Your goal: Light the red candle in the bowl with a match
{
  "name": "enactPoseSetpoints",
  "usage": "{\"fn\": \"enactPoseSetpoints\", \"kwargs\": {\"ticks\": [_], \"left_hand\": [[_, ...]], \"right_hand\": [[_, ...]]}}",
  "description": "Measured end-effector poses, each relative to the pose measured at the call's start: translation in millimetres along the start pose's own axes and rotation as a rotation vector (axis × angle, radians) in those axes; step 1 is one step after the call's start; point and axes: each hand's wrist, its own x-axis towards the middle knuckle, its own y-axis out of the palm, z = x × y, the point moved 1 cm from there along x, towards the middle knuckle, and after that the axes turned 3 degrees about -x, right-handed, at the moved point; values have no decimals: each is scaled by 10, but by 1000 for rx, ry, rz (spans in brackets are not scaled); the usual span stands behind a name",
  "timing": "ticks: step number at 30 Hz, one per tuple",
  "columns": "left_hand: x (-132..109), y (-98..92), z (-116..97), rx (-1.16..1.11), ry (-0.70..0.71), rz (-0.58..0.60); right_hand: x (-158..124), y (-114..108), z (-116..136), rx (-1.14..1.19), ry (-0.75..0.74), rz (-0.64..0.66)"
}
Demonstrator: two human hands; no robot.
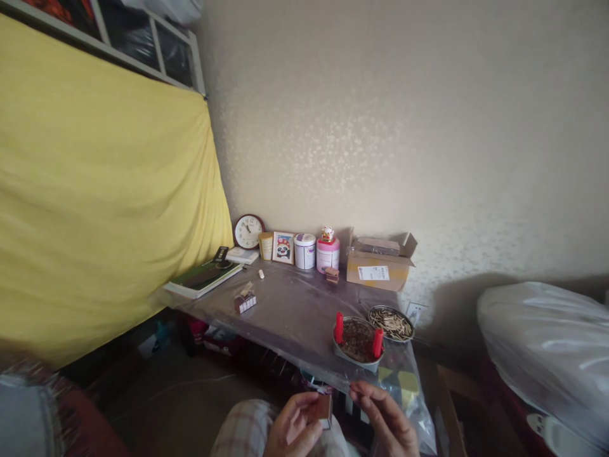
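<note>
My left hand [294,426] is closed around a small brown matchbox [325,410], held low over my lap. To its right, my right hand [384,420] has thumb and forefinger pinched together near the table's front edge; whatever is between the fingertips is too small to make out. Just beyond the hands sits a round tin [349,359] filled with dark grainy stuff, with two red candles [339,327] upright in it. Behind it, a round dish [413,334] holds many loose matchsticks [394,323].
Small boxes [245,302] stand on the plastic-covered table [290,304]. A clock [248,231], framed panda picture [283,248], white canister [305,251], pink canister [328,256] and cardboard box [375,270] line the wall. Books [204,279] lie left. A bagged bundle [547,343] stands right.
</note>
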Motion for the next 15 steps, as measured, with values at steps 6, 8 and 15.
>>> {"fn": "enactPoseSetpoints", "kwargs": {"ticks": [6,8,15], "left_hand": [[28,6,4,-8,-16,6],[36,12,0,-11,-15,5],[-26,94,-150,41,-24,42]], "right_hand": [[42,4,108,-153,-112,-64],[49,44,164,-215,-197,-115],[4,235,351,-166,-180,-187]]}}
